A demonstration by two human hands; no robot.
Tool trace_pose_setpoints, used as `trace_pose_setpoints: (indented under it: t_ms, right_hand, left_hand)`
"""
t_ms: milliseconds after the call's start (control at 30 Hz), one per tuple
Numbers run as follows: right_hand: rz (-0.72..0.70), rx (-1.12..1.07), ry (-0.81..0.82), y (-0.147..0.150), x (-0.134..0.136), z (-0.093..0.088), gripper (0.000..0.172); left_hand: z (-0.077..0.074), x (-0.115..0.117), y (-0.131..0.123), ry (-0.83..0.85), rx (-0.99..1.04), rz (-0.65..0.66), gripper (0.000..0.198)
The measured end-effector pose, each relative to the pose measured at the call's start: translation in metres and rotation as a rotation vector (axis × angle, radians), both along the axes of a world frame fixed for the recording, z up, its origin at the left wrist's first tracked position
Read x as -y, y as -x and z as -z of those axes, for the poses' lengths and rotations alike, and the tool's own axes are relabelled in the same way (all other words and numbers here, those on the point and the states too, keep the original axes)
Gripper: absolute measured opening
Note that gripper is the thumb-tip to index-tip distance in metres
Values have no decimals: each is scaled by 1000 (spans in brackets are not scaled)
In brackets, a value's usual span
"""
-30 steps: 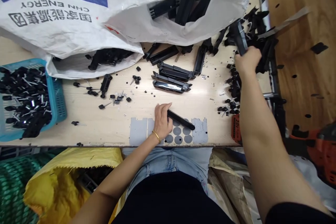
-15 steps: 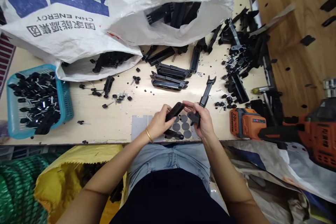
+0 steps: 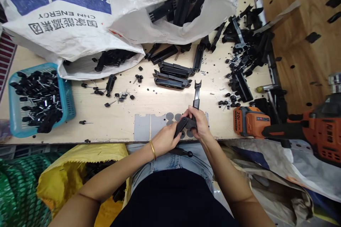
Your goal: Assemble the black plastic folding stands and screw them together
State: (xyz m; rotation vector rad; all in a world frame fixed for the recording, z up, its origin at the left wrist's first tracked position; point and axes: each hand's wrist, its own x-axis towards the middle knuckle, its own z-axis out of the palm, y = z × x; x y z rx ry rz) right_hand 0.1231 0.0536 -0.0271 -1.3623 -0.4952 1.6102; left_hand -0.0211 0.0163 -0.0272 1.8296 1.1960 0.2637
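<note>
Both hands meet at the table's near edge. My left hand (image 3: 165,139) grips a short black plastic piece (image 3: 181,126). My right hand (image 3: 199,124) is closed around the lower end of a long black forked arm (image 3: 196,94) that points away from me. The two parts touch between my hands, over a grey sheet with round pads (image 3: 149,127). A thin black pin with a knob (image 3: 183,153) sticks out below my left hand.
A white woven sack (image 3: 80,25) spilling black parts lies at the back. A blue basket (image 3: 68,101) of black pins stands left. Assembled black arms (image 3: 172,76) lie mid-table, a loose pile (image 3: 245,53) at right. An orange drill (image 3: 293,127) rests right.
My right hand came back from the far right pile with a long forked arm. My left hand lifted its short piece, and both parts are now brought together near the table edge.
</note>
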Motion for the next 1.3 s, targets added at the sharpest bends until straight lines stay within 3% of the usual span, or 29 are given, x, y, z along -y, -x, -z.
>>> trace_pose_setpoints:
  t_ms: [133, 267, 433, 567, 833, 900, 933, 1033, 1067, 1100, 1133, 1200, 1267, 1300]
  right_hand:
    - [191, -28, -21, 14, 14, 14, 41]
    - [185, -160, -48, 18, 19, 20, 41]
    - [270, -174, -167, 19, 23, 12, 37]
    - [227, -213, -220, 16, 23, 9, 35]
    - [331, -105, -165, 21, 23, 26, 38]
    - [288, 19, -109, 9, 25, 27, 34]
    - [168, 77, -60, -2, 25, 24, 33]
    - [-499, 214, 95, -54, 21, 7, 36]
    - [-675, 299, 104, -74, 15, 0, 37]
    - [-736, 453, 78, -92, 6, -7, 39]
    - [-720, 658, 30, -108, -8, -12, 39]
    - [-538, 1146, -66, -133, -46, -15, 31]
    - [-330, 1552, -105, -147, -95, -6, 22]
    - [-240, 1681, -132, -150, -120, 1, 31]
  left_hand:
    - [-1, 8, -2, 30, -111, 11, 20]
    - [-7, 9, -4, 47, -190, 75, 19]
    - [-23, 7, -10, 31, -280, 75, 26]
    - [-32, 3, -9, 86, -309, 131, 25]
    - [-21, -13, -3, 98, -310, 223, 26]
    - [-17, -28, 2, 50, -320, 256, 26]
    - [-14, -38, 6, 4, -341, 266, 27]
    - [-2, -69, 17, -183, -405, 263, 32]
    - [3, -78, 19, -240, -403, 267, 32]
    - [9, -86, 21, -289, -393, 278, 30]
    - [14, -92, 21, -331, -378, 297, 28]
    - [22, -98, 18, -399, -342, 337, 26]
    - [26, -96, 14, -451, -280, 357, 35]
    - [26, -93, 13, -477, -233, 358, 40]
